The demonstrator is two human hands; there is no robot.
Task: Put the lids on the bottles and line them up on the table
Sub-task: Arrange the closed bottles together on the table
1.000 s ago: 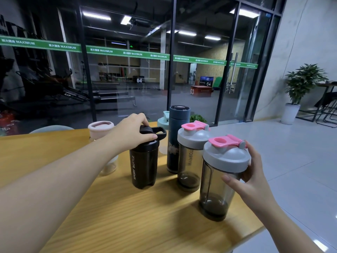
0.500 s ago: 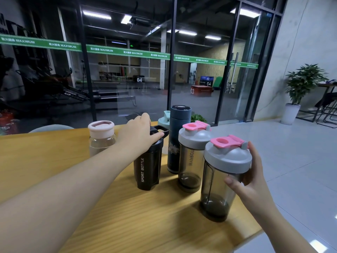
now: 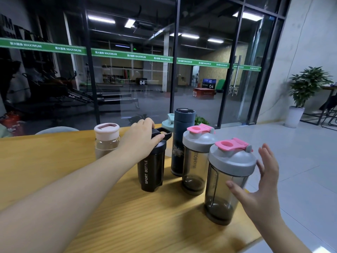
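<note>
Right hand (image 3: 259,189) released grey shaker (image 3: 228,179), open | left hand (image 3: 142,137) grips upright black bottle (image 3: 151,172)

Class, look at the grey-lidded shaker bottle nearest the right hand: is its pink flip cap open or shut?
Shut. The pink flip cap lies flat on the grey lid, with no raised flap or exposed spout.

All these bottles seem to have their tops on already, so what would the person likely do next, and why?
Probably slide the black bottle into line. The left hand grips its lid, the right hand is spread open beside the nearest gray bottle, and the black one stands a little off that row.
</note>
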